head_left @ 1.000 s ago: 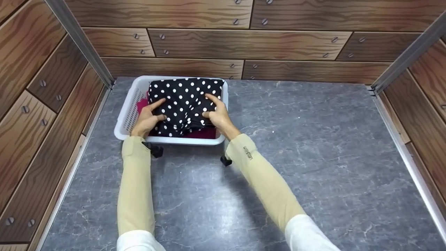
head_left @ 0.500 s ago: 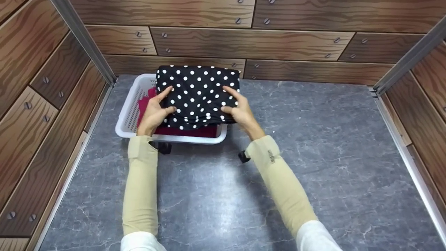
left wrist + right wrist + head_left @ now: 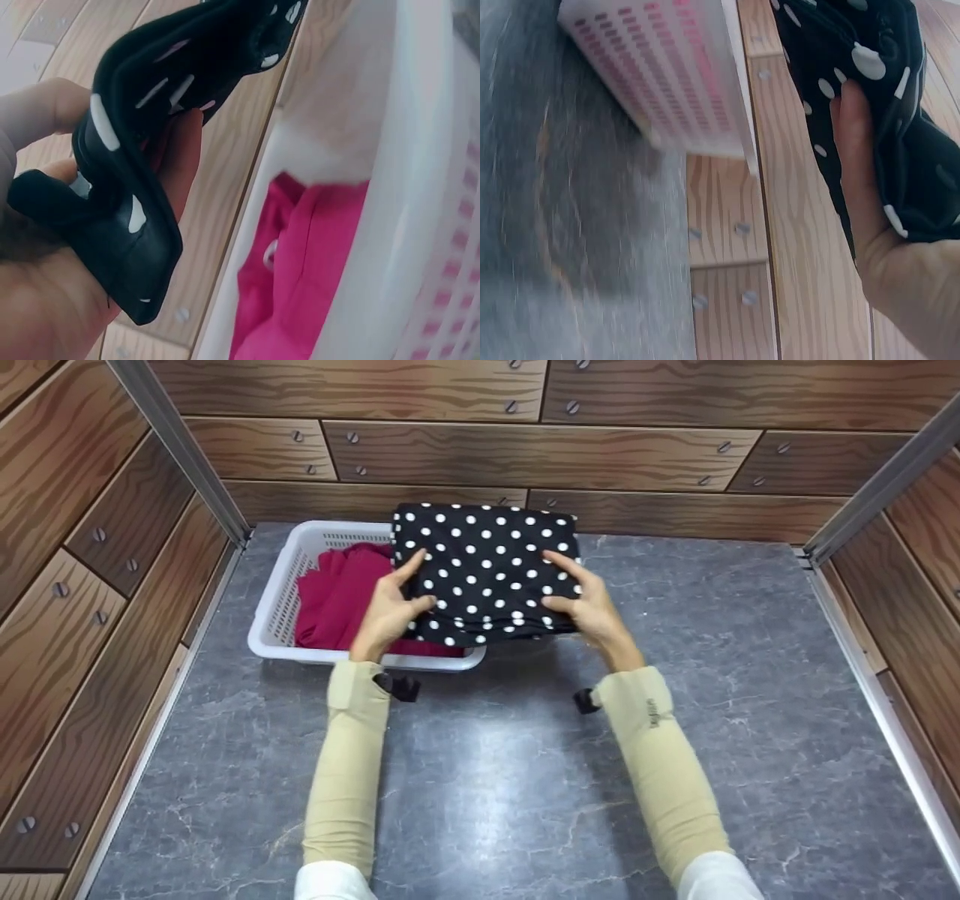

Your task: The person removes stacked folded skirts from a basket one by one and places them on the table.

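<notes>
A folded black cloth with white polka dots (image 3: pixel 487 566) is held up between both hands, partly over the right side of a white plastic basket (image 3: pixel 367 661). My left hand (image 3: pixel 388 611) grips its left edge, thumb and forefinger on top and other fingers beneath, as the left wrist view shows with the folded layers (image 3: pixel 135 202). At the opposite edge my right hand (image 3: pixel 592 604) holds the cloth the same way; in the right wrist view its fingers (image 3: pixel 855 165) lie against the fabric. Crumpled dark red cloth (image 3: pixel 341 592) lies inside the basket, its right part hidden under the dotted cloth.
Grey marbled floor (image 3: pixel 712 697) spreads to the right and in front of the basket. Wood-patterned panels (image 3: pixel 540 457) close off the back and both sides, with metal posts (image 3: pixel 187 457) at the corners. The basket stands near the back left corner.
Both hands have lifted the dotted cloth out of the basket and carried it to the right. More of the red cloth now shows. The basket stays in place.
</notes>
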`<state>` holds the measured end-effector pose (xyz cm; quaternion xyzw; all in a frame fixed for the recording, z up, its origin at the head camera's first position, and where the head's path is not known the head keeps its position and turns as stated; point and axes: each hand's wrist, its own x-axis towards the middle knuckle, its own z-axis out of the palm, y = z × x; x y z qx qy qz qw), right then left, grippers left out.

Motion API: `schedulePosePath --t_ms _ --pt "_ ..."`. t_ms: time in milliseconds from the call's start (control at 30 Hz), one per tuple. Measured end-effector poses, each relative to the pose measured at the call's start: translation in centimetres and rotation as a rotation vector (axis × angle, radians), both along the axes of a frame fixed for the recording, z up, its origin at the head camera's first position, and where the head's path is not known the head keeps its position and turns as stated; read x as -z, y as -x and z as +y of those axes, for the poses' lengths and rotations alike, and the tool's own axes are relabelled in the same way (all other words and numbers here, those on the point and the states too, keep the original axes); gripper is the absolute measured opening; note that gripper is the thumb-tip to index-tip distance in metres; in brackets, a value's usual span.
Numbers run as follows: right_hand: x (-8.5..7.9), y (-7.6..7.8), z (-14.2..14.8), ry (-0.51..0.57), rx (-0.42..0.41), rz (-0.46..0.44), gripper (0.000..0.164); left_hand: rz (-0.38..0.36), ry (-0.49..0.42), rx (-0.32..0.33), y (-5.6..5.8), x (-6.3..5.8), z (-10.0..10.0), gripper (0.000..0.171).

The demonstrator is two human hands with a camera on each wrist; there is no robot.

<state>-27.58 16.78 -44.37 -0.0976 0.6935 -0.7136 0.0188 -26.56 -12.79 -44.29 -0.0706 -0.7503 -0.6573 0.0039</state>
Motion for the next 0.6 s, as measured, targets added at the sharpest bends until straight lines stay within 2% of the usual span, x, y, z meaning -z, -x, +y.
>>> schedulePosePath --t_ms 100,300,433,600 --pt "0.1 -0.2 1.9 -0.004 -0.003 -0.009 0.069 0.007 -0.042 0.024 -0.2 -0.2 1.6 0.079" --pt "0.6 -0.7 4.9 0.097 0.039 -0.058 0.068 0.021 -0.083 0.082 -0.2 -0.4 4.7 0.082" --pt "1.1 -0.9 6.3 0.124 0.108 -0.07 0.069 0.015 -0.064 0.103 0.1 -0.2 6.6 0.083" --pt "1.5 -1.0 7.8 0.044 0.246 -0.06 0.067 -0.034 -0.037 0.115 0.6 0.3 9.3 0.084"
